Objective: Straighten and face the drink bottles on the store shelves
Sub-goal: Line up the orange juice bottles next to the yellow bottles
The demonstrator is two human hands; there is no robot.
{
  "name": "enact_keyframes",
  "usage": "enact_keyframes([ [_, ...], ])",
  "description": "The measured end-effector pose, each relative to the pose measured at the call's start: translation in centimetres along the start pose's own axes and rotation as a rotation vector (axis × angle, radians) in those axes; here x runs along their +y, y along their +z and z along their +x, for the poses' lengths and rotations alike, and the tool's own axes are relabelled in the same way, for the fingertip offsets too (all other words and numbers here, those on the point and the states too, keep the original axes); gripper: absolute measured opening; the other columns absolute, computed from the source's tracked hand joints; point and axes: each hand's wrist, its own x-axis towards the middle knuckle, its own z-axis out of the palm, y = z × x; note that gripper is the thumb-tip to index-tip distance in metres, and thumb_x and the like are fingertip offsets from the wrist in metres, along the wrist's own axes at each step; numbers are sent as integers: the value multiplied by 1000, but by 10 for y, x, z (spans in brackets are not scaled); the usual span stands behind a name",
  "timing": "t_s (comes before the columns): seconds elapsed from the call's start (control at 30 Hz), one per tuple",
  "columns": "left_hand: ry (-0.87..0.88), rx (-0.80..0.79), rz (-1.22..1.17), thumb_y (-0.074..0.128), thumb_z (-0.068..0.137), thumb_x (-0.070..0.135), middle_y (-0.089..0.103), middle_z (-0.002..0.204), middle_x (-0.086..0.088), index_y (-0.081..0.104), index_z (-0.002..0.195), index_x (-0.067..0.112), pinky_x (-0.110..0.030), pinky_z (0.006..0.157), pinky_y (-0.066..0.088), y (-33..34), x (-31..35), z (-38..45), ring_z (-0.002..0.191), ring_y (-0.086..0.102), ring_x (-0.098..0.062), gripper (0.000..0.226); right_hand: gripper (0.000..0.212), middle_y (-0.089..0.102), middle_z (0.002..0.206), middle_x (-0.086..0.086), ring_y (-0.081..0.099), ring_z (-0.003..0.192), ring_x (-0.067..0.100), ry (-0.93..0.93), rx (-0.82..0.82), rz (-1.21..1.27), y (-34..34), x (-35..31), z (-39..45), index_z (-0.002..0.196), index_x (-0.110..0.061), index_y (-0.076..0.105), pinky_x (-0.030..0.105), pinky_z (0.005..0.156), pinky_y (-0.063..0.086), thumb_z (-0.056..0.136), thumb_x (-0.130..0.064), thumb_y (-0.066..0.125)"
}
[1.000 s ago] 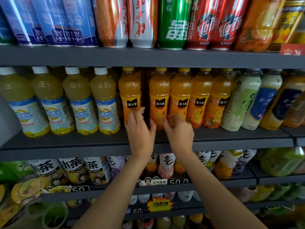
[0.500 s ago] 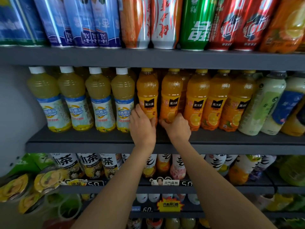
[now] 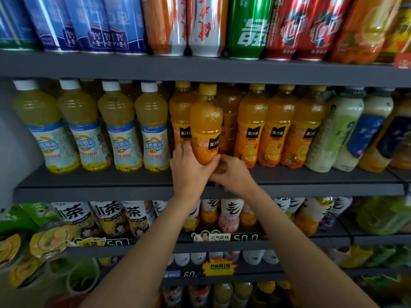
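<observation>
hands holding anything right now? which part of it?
Yes: one orange juice bottle, pulled forward of its row. Left hand and right hand grip it at the base, below the label.

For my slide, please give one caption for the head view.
Both hands hold an orange juice bottle at the middle shelf.

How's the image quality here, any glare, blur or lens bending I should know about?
Head view: wide-angle bending curves the shelf edge and leans the outer bottles; the top-row cans carry bright streaks of glare and some smear; the corners are soft; the orange juice bottle, gripped by the left hand and the right hand, is sharp enough that its label reads.
</observation>
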Motion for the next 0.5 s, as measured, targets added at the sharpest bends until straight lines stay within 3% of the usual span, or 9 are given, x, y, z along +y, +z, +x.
enact_keyframes([
  [0.07,12,-5,3,76,70,43,55,111,-11,54,118,5,-35,86,44,-9,-7,1,106,53,-26,65,27,67,76,3,53,38,3,70,-57,169,-16,0,2,115,-6,58,17,42,44,88,-7,59],
  [0.13,4,-36,5,75,71,46,54,111,-9,54,118,7,-28,82,41,-20,-16,2,105,52,-23,64,30,68,87,6,59,45,6,94,88,171,-22,-1,8,121,-4,56,18,42,46,91,-6,54],
  [0.23,15,-128,-4,74,71,47,54,112,-7,55,117,8,-27,84,41,-32,-24,8,106,52,-20,63,34,65,104,18,68,85,27,74,257,-153,-5,-10,28,124,-1,49,33,67,54,91,-12,54],
  [0.3,23,-218,-40,76,71,44,54,113,-7,55,118,8,-29,87,43,-37,-27,14,106,53,-20,63,55,51,127,23,56,112,37,173,269,-254,11,-16,43,137,4,30,41,88,46,92,-15,55],
  [0.37,20,-284,-83,78,71,41,54,116,-7,54,121,9,-33,91,45,-42,-29,18,108,53,-20,63,65,43,136,23,48,122,39,273,284,-238,20,-21,55,140,6,18,43,95,40,93,-17,55],
  [0.5,8,-352,-114,77,73,36,54,120,-7,53,124,10,-30,92,42,-48,-30,21,111,52,-17,62,57,48,133,22,48,122,38,387,365,-191,25,-17,72,135,4,27,43,96,41,92,-18,58],
])
